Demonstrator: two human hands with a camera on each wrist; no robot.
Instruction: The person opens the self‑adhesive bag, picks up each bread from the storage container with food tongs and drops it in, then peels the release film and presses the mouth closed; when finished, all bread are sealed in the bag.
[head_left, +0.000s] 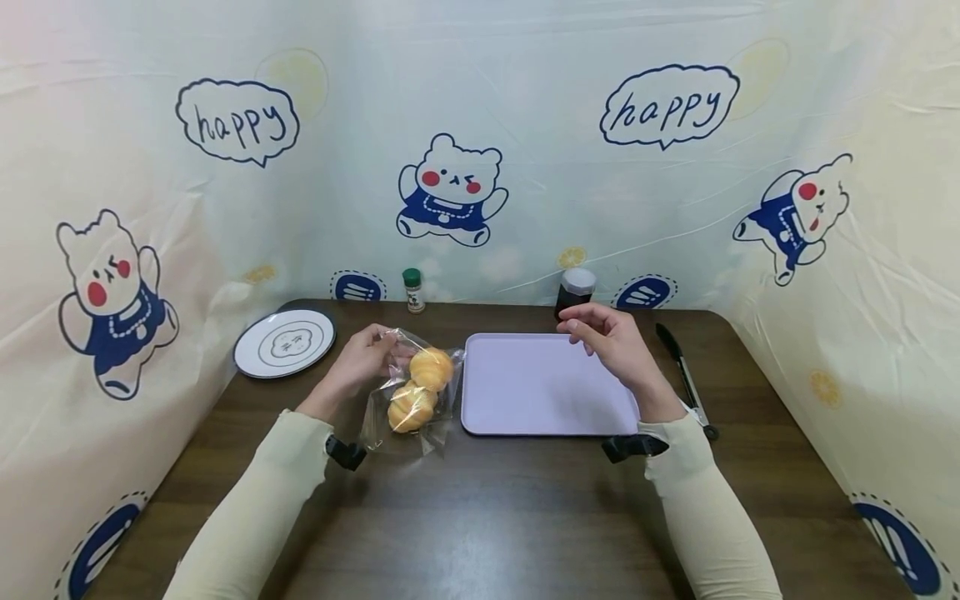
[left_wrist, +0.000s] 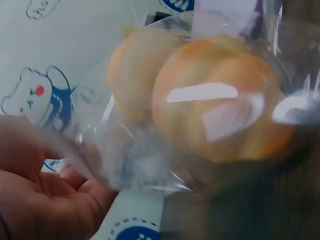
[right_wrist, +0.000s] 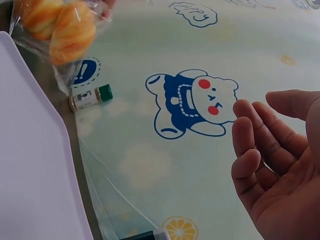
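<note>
My left hand (head_left: 365,360) pinches the edge of a clear plastic bag (head_left: 382,417) holding two golden bread rolls (head_left: 431,369). The bag hangs over the table just left of a lilac tray (head_left: 547,383). In the left wrist view the rolls (left_wrist: 220,100) fill much of the picture, with glare on the plastic, and the left hand (left_wrist: 50,195) grips the bag at its side. Above the tray's right part hovers my right hand (head_left: 611,342), holding nothing. Its fingers are loosely bent, and the thumb stands apart from them in the right wrist view (right_wrist: 275,165).
A white plate (head_left: 285,343) lies at the table's back left. Along the back edge stand a green-capped shaker bottle (head_left: 413,292) and a dark jar with a pale lid (head_left: 576,290). Black-tipped tongs (head_left: 686,375) lie right of the tray. A printed cloth surrounds the table.
</note>
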